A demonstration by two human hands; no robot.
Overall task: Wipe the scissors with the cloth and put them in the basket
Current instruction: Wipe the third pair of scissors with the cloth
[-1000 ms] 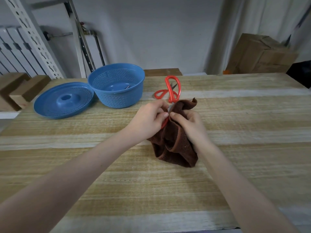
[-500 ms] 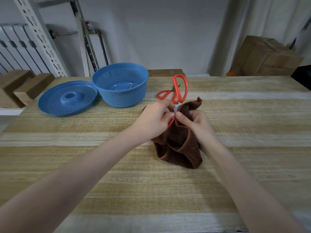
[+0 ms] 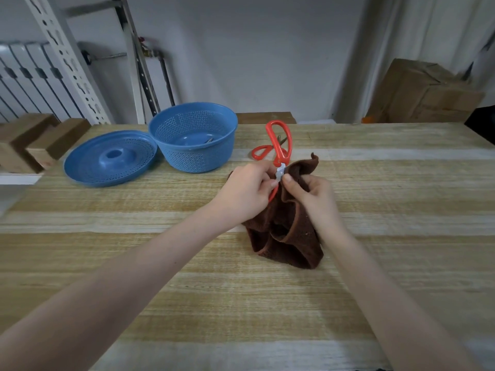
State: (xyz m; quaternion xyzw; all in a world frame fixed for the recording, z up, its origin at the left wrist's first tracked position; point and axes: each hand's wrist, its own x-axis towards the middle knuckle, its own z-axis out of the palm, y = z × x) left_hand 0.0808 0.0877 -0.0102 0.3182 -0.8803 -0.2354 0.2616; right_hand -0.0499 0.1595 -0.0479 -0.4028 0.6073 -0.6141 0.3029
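Red-handled scissors (image 3: 279, 145) stand upright over the middle of the wooden table, one handle loop on top. My left hand (image 3: 246, 194) grips them just below the metal pivot, where a red part shows under its fingers. My right hand (image 3: 313, 199) holds the dark brown cloth (image 3: 289, 234) and pinches it against the blade near the pivot. The blades are hidden in the cloth, whose lower folds rest on the table. The blue perforated basket (image 3: 192, 145) stands to the back left, apart from both hands.
A blue perforated lid (image 3: 109, 162) lies left of the basket. A small metal item (image 3: 208, 140) lies inside the basket. Another red handle loop (image 3: 261, 152) lies on the table behind the held scissors. Wooden blocks (image 3: 34, 140) sit far left; a cardboard box (image 3: 426, 95) stands beyond the table.
Both hands keep their hold in about the same spot. A little more bare metal at the pivot shows above the cloth than before.
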